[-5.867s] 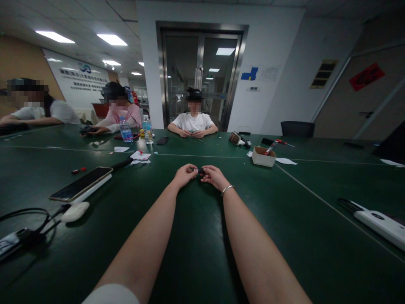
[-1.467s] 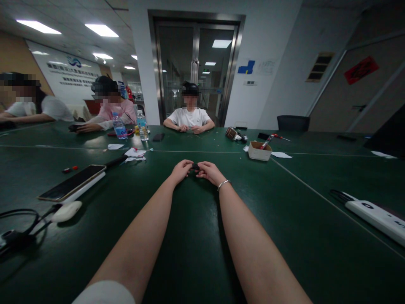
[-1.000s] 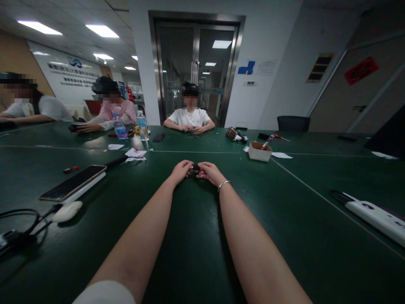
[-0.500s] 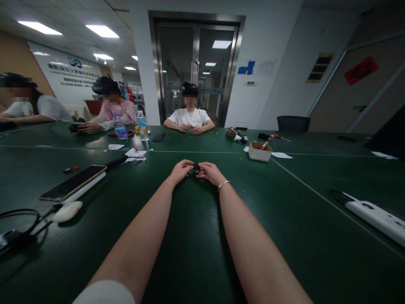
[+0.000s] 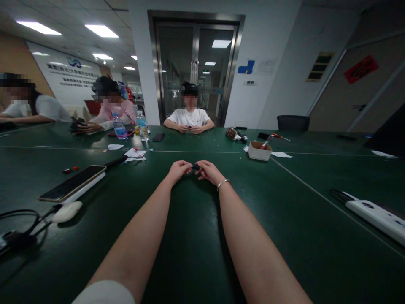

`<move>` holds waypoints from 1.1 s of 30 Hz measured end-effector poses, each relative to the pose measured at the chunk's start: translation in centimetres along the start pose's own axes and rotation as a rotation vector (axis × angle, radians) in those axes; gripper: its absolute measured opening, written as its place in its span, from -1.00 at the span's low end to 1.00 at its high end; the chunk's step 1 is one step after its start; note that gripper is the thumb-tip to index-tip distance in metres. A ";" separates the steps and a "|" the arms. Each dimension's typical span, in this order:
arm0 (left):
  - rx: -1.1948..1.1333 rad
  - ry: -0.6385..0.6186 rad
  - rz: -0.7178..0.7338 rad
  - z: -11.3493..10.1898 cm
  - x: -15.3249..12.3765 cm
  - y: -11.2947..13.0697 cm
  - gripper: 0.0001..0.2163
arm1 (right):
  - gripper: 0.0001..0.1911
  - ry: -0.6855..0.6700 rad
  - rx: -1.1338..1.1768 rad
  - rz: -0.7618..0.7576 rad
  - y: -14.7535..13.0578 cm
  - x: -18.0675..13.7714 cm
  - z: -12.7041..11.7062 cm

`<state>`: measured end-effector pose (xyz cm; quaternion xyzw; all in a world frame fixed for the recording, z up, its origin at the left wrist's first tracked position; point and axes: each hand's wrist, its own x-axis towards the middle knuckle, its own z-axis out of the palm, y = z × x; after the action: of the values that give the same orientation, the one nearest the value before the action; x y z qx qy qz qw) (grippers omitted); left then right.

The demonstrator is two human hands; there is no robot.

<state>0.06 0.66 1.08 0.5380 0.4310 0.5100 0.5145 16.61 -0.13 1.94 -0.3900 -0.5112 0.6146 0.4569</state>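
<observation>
Both my arms stretch forward over the dark green table [image 5: 196, 236]. My left hand [image 5: 179, 169] and my right hand [image 5: 208, 170] meet at mid-table, fingers curled and pinched on a small black object [image 5: 195, 166] held between them just above the surface. What the object is I cannot make out. A silver bracelet [image 5: 222, 183] circles my right wrist.
A phone on a white slab [image 5: 72, 183] and a white charger with black cables [image 5: 66, 211] lie left. A white power strip [image 5: 375, 216] lies right. A small cardboard box with a red tool [image 5: 260, 151] stands beyond. Three people sit across, with water bottles [image 5: 119, 126] near them.
My view has dropped slightly since the oldest frame. In the last second my hands stay together, with only small finger shifts on the black object.
</observation>
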 end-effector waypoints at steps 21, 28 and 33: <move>-0.035 0.012 -0.003 0.0 -0.2 0.2 -0.82 | -0.35 -0.096 -0.005 -0.008 -0.6 -0.4 0.1; -0.039 0.012 -0.011 0.0 -0.2 0.1 -0.82 | -0.38 -0.053 0.026 -0.038 -0.3 -0.2 -0.2; -0.052 0.013 -0.014 0.0 -0.1 0.1 -0.81 | -0.56 -0.028 0.038 0.040 -0.4 -0.3 -0.2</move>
<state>0.03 0.54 1.21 0.5179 0.4248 0.5210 0.5291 16.92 -0.34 2.29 -0.3829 -0.4979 0.6387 0.4446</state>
